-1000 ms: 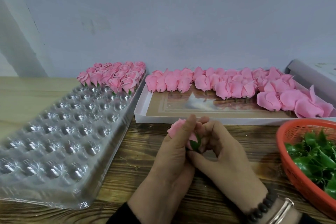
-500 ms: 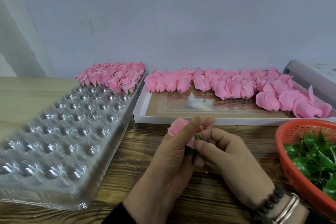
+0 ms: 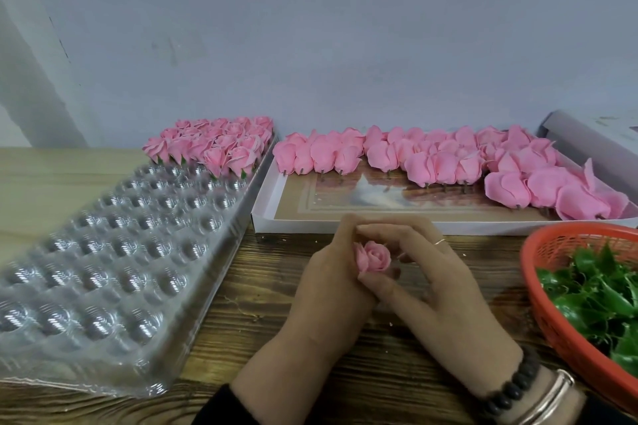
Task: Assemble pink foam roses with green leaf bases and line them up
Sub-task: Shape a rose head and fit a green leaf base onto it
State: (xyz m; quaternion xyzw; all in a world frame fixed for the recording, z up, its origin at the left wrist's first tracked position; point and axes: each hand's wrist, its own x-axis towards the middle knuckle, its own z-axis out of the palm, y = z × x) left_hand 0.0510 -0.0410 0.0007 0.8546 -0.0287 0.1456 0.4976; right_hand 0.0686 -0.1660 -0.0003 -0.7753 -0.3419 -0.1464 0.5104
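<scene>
change: both hands sit a little lower over the table than half a second ago, and the rose, which then pointed up and left with its green base showing, now faces the camera with its petals open to view; no green shows under it.
left hand (image 3: 331, 286): fingers curled round the left and lower side of the rose, gripping it from beneath.
right hand (image 3: 442, 293): thumb lies under and against the flower's lower right; the forefinger arches over its top and meets the left fingertips; the other fingers are loosely bent. a thin ring sits on one finger, a dark bead bracelet and a silver bangle on the wrist.
rose (image 3: 373, 256): a pink foam bloom, held between the two hands above the wooden table (image 3: 241, 317), just in front of the white tray.
finished roses (image 3: 217, 145): lined up with green bases at the far end of the clear blister tray (image 3: 103, 269), whose other cups hold nothing.
loose rose heads (image 3: 448, 159): lie in rows along the far side of the white tray (image 3: 262, 221), short stems towards the camera.
green leaf bases (image 3: 593, 300): heaped in the orange basket (image 3: 538, 290) at the right.
</scene>
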